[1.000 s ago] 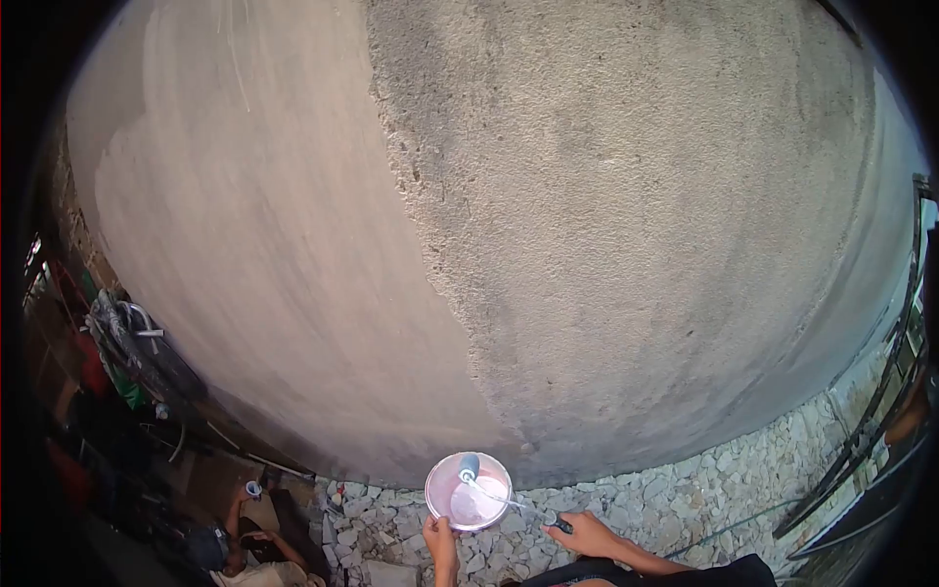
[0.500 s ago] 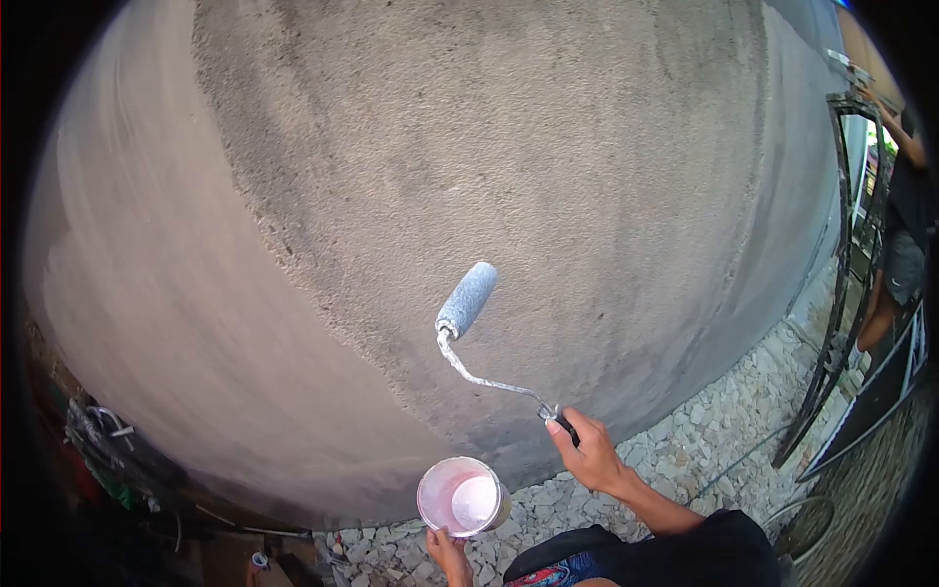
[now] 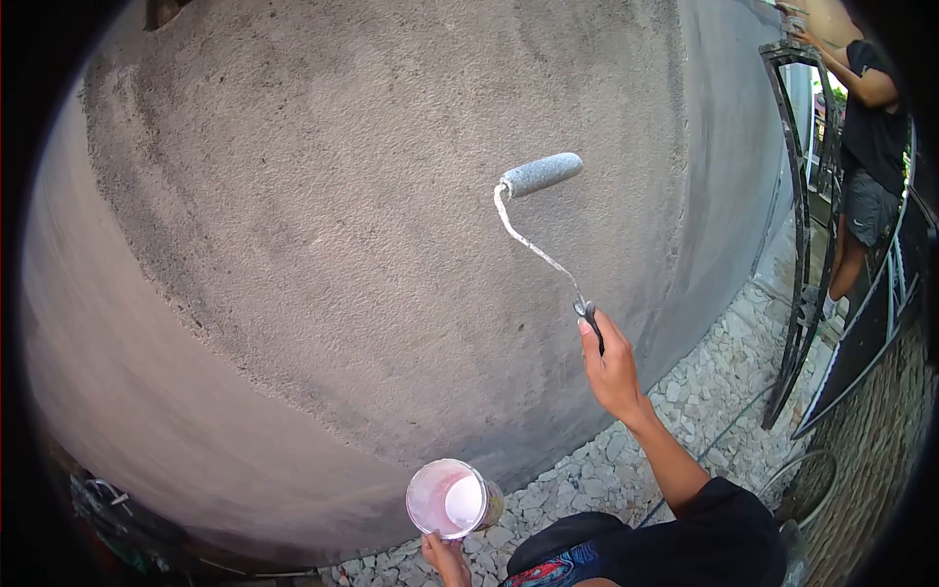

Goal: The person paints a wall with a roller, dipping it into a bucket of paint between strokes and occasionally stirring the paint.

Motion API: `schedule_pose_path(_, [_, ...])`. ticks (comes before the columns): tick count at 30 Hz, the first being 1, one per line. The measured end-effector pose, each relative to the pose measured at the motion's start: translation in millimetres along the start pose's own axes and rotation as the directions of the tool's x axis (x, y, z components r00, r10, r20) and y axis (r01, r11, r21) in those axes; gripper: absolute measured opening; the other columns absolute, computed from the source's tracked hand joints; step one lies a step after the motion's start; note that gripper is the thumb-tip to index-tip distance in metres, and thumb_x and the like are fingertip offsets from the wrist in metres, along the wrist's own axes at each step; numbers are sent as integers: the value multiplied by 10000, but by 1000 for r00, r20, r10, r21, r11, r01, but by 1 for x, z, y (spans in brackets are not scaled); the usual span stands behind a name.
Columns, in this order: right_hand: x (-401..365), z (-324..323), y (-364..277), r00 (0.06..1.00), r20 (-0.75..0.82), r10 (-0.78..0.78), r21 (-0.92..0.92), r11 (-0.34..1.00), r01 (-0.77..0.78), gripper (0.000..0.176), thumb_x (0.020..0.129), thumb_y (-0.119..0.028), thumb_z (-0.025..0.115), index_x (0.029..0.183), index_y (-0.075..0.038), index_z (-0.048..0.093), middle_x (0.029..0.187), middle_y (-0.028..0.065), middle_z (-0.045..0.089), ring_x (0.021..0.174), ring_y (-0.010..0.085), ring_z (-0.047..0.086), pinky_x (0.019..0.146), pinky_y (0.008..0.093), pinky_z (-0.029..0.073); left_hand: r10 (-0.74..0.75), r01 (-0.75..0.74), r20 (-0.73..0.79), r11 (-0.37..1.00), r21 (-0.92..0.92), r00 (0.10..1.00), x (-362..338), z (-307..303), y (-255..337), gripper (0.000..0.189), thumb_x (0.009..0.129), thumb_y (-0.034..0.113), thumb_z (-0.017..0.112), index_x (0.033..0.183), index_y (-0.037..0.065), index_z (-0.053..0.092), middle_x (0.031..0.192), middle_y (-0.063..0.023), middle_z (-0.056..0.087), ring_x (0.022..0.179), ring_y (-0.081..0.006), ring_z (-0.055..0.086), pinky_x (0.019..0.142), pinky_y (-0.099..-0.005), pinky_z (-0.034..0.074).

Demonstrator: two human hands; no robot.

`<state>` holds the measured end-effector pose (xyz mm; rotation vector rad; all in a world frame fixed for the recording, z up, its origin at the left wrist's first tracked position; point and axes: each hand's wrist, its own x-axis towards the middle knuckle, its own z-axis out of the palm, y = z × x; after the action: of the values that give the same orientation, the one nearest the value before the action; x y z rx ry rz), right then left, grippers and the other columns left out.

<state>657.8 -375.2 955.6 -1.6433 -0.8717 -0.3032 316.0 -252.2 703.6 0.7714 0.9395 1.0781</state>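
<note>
My right hand [image 3: 612, 370] is closed round the dark handle of a paint roller [image 3: 544, 174], raised in front of a rough plastered wall [image 3: 391, 225]. A bent, paint-spattered wire frame runs up from the handle to the grey-blue sleeve, which overlaps the wall in this view. Low in the view, my left hand [image 3: 445, 558] grips the rim of a small bucket [image 3: 419, 494]. White paint [image 3: 465, 500] lies in the bottom of it, and its inner wall is smeared pinkish.
Broken stones [image 3: 577, 479] cover the ground along the wall's foot. A dark metal frame [image 3: 794, 225] leans at the right, near another person [image 3: 873, 137] with an arm raised. A thin hose [image 3: 719, 435] crosses the stones. Dark clutter [image 3: 117, 514] lies lower left.
My right hand has lifted the roller up and to the right, and its sleeve has tipped closer to level. The view has swung right, showing more of the other person.
</note>
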Motion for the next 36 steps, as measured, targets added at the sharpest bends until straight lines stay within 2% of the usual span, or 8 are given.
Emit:
schedule_pose_path(7, [62, -16, 12, 993, -27, -119, 14, 993, 120, 230, 971, -136, 456, 1068, 62, 522, 844, 177, 539, 720, 302, 528, 654, 387, 426, 49, -48, 5, 999, -17, 999, -13, 37, -28, 298, 914, 176, 409, 1157, 8, 447, 1123, -131, 541, 966, -274, 605, 769, -422, 542])
schedule_pose_path(12, [101, -14, 13, 981, -18, -191, 36, 981, 192, 268, 991, -167, 438, 1085, 63, 538, 782, 118, 500, 669, 183, 480, 591, 344, 399, 9, -14, -84, 998, -55, 996, -35, 49, -49, 315, 931, 185, 403, 1190, 10, 441, 1142, -138, 538, 978, -282, 606, 770, -406, 546])
schedule_pose_path(17, [120, -8, 15, 973, -37, -226, 111, 967, 228, 298, 995, -177, 434, 1127, 69, 540, 747, 107, 489, 633, 164, 457, 561, 332, 389, -20, 19, -64, 1000, -20, 998, -46, 49, -53, 344, 925, 199, 415, 1218, 18, 441, 1178, -150, 533, 988, -286, 606, 772, -423, 543])
schedule_pose_path(28, [43, 30, 58, 987, 36, -156, 269, 953, 141, 325, 963, -104, 483, 1191, 128, 495, 788, 175, 568, 673, 220, 564, 592, 362, 445, 35, -31, -116, 999, 29, 993, -42, 62, -42, 270, 923, 182, 409, 1133, 21, 461, 1114, -134, 549, 967, -268, 607, 777, -423, 536])
schedule_pose_path(30, [19, 39, 77, 988, 59, -141, 228, 966, 124, 320, 964, -96, 473, 1239, 66, 494, 687, 64, 505, 544, 114, 489, 480, 276, 418, 30, -26, -113, 999, 29, 993, -37, 56, -51, 268, 921, 182, 414, 1133, 25, 464, 1107, -130, 555, 961, -265, 609, 771, -420, 537])
schedule_pose_path(31, [8, 41, 86, 988, 59, -141, 229, 965, 124, 320, 964, -96, 473, 1239, 66, 494, 687, 64, 505, 544, 114, 489, 480, 276, 418, 24, -21, -110, 999, 27, 994, -34, 55, -55, 266, 920, 181, 419, 1133, 29, 468, 1099, -126, 560, 955, -261, 611, 766, -417, 539])
schedule_pose_path(34, [-25, 38, 113, 988, 98, -117, 214, 972, 94, 344, 954, -84, 481, 1260, 75, 476, 690, 81, 507, 542, 132, 488, 492, 290, 415, -8, 12, -111, 999, 37, 994, -34, 61, -58, 269, 910, 178, 437, 1136, 37, 479, 1078, -121, 571, 944, -254, 616, 751, -416, 542])
schedule_pose_path(36, [-41, 30, 127, 977, 215, -13, 129, 992, -15, 345, 924, -56, 518, 1214, 127, 479, 856, 219, 595, 726, 326, 597, 644, 374, 467, -19, 23, -102, 999, 38, 995, -34, 68, -58, 267, 908, 178, 442, 1133, 40, 484, 1076, -121, 573, 936, -251, 620, 741, -412, 544])
